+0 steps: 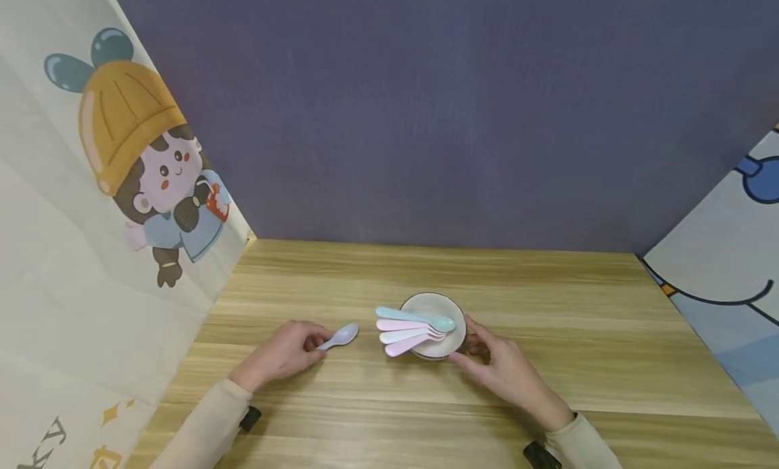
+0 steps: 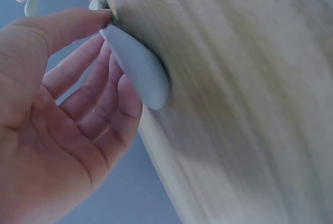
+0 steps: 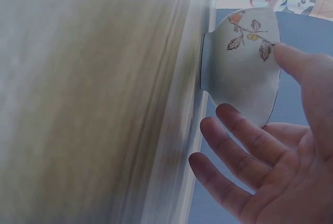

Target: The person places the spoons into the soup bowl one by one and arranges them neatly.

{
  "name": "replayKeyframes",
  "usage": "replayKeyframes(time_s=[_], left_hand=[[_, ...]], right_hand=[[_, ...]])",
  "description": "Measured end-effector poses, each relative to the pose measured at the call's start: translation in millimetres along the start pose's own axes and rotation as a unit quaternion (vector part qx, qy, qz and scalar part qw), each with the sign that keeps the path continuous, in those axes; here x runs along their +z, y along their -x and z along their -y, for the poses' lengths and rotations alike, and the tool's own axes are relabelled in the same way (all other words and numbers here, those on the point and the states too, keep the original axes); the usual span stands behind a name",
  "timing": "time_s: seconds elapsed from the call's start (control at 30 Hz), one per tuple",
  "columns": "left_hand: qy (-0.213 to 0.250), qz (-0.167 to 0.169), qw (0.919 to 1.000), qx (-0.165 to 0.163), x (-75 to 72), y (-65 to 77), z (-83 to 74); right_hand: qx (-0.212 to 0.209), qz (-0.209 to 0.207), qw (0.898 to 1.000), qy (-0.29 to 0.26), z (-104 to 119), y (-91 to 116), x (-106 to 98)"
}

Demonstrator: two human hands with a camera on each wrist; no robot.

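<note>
My left hand [image 1: 286,351] pinches the handle end of a pale lavender spoon [image 1: 345,334] close above or on the wooden table. In the left wrist view, thumb and fingers meet at one end of that spoon [image 2: 140,67]. To its right stands a small white bowl [image 1: 441,351] with a dark rim; a flower branch decorates its outside in the right wrist view. Several spoons lean in it, handles pointing left: a mint one [image 1: 404,314] on top, pink and pale ones below. My right hand [image 1: 508,371] holds the bowl's right side between thumb and index finger, other fingers spread.
The wood-grain table [image 1: 365,422] runs back to a dark blue-grey panel [image 1: 426,117]. On the left hangs a white sheet with a cartoon child [image 1: 164,165]. Another printed sheet [image 1: 718,266] borders the right side.
</note>
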State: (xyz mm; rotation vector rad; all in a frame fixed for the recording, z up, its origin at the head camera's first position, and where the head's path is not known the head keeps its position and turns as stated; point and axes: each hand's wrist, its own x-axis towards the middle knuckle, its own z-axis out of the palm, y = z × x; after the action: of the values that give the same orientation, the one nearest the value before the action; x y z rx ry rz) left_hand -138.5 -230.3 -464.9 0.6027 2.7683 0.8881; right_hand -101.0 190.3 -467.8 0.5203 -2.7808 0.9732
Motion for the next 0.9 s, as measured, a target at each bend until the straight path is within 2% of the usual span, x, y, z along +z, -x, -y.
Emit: replayKeyframes(time_s=[0.4, 0.67, 0.9], left_hand=[[-0.001, -0.009, 1.0000, 0.002, -0.4, -1.7, 4.2], [-0.004, -0.010, 0.9997, 0.020, -4.4, -4.9, 1.9], [-0.019, -0.016, 0.9995, 0.018, -10.9, -9.8, -4.3]], right_hand=[[-0.008, 0.001, 1.000, -0.001, -1.2, -0.4, -0.2], [-0.008, 0.000, 1.000, 0.004, -8.0, -0.7, -1.0], [-0.015, 0.001, 1.000, 0.001, -11.8, -0.3, -1.1]])
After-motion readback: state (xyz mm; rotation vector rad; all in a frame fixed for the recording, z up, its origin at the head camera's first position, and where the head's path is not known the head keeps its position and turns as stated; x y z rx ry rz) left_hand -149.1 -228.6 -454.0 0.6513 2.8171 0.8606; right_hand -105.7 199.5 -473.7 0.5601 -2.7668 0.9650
